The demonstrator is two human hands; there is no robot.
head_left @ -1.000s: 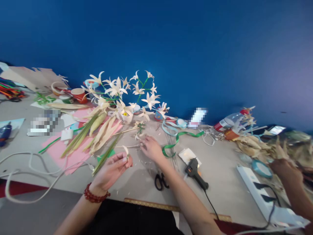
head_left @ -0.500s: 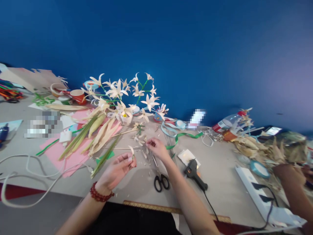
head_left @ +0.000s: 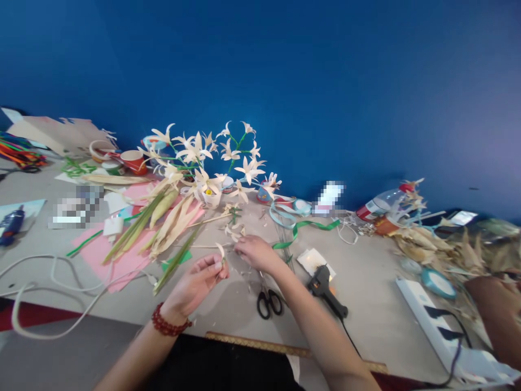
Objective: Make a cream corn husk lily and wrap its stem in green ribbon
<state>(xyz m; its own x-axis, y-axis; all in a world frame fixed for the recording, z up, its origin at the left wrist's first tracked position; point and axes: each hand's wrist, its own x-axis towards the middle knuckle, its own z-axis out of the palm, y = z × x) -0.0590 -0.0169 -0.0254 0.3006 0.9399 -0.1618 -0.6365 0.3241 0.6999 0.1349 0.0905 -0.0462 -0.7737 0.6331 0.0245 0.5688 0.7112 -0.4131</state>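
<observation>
In a pinch, my left hand point(head_left: 209, 271) keeps hold of a small curved cream petal point(head_left: 220, 250), which points upward from the fingertips. My right hand point(head_left: 256, 253) is low over the tabletop, its fingers bent downward and drawn together beside loose cream petals point(head_left: 235, 232). Whatever may be between those fingertips is hidden. Black-handled scissors point(head_left: 269, 303) lie just below my right wrist, their blades partly behind the forearm. Beyond both hands stand cream husk flowers point(head_left: 249, 170) on green stems.
A black glue gun point(head_left: 325, 288) lies right of my forearm, its cord running to the front edge. Corn husks point(head_left: 175, 225) cover pink paper point(head_left: 91, 260) at left. A power strip point(head_left: 427, 320) lies at right, near another person's arm point(head_left: 494, 309).
My right hand has moved slightly left, lower over the loose petals. My left hand stays nearly still with the petal. At far right, the other person's arm has shifted.
</observation>
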